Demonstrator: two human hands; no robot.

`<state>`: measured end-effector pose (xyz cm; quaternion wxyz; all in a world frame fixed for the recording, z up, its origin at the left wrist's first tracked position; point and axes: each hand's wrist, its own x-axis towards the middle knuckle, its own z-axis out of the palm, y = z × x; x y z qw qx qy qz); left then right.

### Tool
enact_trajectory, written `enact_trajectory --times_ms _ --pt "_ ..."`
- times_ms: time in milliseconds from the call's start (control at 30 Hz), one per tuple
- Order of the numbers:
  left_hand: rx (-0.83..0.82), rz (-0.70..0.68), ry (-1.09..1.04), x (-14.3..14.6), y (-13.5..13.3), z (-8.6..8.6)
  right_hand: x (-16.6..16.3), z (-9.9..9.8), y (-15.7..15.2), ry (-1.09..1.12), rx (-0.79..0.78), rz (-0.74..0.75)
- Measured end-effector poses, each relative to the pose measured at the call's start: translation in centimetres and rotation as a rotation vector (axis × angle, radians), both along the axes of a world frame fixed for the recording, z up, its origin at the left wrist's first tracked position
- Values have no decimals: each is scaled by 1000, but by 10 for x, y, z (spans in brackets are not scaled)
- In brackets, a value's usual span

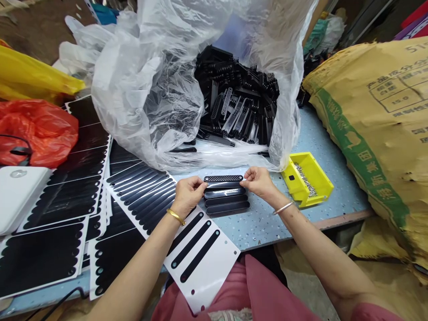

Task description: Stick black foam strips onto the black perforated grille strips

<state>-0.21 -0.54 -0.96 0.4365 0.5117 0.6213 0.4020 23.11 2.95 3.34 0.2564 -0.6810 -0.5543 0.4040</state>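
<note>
My left hand [187, 195], with a gold bangle at the wrist, pinches the left end of a thin black adhesive strip [223, 184]. At the other end, the fingertips of my right hand [261, 183] are closed on the same strip. It stretches level between them, beside a black plastic piece with a mesh-patterned face [223, 178]. Closer to me, several smooth, rounded black plastic pieces [227, 199] lie side by side in a row. Under my left forearm is a white sticker sheet [214, 272], partly peeled, with black strips still on it.
A large clear plastic bag [127, 98] gapes behind my hands, full of black plastic parts [240, 102]. To the right stand a yellow bin [309, 178] of small metal bits and a big yellow sack [377, 116]. More black sticker sheets [40, 258] cover the left side.
</note>
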Motion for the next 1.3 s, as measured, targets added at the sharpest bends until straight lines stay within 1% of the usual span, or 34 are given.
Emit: enact_trajectory --times_ms 133,400,667,900,967,1067,1133,1233,1300 --pt "-6 -1 -7 0 0 0 0 2 0 -10 -13 18" --pt "-10 4 -4 -1 0 -2 -4 5 1 -130 -7 32" --pt "-11 -4 -3 0 0 4 -3 3 0 -202 15 71" --pt "-21 0 -17 0 1 2 0 0 2 -342 1 127" --pt "-15 -2 -13 0 1 2 2 0 3 -392 18 144" --pt "-15 -1 -15 -1 1 2 7 1 4 -446 43 118" --pt "-22 1 -22 -1 1 3 10 1 3 -351 5 110" --pt "-34 1 -34 0 1 3 14 0 -2 19 -119 134" --pt "-32 1 -27 0 1 4 16 -1 -5 225 -182 92"
